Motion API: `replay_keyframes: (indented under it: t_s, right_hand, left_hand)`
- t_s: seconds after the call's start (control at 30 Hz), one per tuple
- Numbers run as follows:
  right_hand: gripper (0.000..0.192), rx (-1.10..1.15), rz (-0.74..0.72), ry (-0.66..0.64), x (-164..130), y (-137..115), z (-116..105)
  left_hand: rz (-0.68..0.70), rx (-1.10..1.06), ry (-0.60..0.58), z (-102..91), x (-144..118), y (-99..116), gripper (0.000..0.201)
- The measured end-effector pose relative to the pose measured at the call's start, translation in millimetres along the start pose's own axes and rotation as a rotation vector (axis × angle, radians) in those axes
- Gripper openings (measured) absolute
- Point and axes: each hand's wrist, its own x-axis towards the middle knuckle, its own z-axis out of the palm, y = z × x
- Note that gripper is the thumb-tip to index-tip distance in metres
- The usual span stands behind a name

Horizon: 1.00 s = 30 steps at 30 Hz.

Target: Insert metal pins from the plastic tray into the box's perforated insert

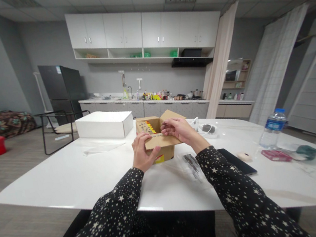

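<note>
Cardboard box [162,144] flap sits under my fingers: left hand [142,155] grips its near edge, right hand [178,129] presses on top; I'd fold it evenly.

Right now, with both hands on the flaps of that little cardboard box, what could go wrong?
1. The left hand and right hand press the near flap of the cardboard box; colourful contents show inside and might get pinched.
2. The right sleeve lies beside a clear plastic bag, which could be swept along.
</note>
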Motion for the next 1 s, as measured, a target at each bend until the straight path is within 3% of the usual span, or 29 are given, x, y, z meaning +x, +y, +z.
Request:
replay_keyframes:
  t_s: [0.37, 0.53, 0.7, 1.0]
  right_hand:
    - [0.021, -0.096, 0.006, 0.017, 0.7, -2.4, 4.4]
    - [0.017, -0.136, 0.000, -0.059, -0.3, -1.4, 8.5]
    - [0.022, -0.123, -0.027, 0.012, 1.7, 0.6, 7.9]
    - [0.023, -0.147, -0.048, 0.029, 5.9, 6.0, 4.6]
  left_hand:
    - [0.032, 0.008, 0.001, -0.7, -0.3, -1.0, 0.037]
    - [0.038, 0.017, 0.004, 0.1, -0.6, -1.7, 0.037]
    - [0.028, 0.010, 0.004, 0.4, -0.5, -1.5, 0.037]
    - [0.030, 0.008, 0.000, -0.6, -0.8, -1.4, 0.037]
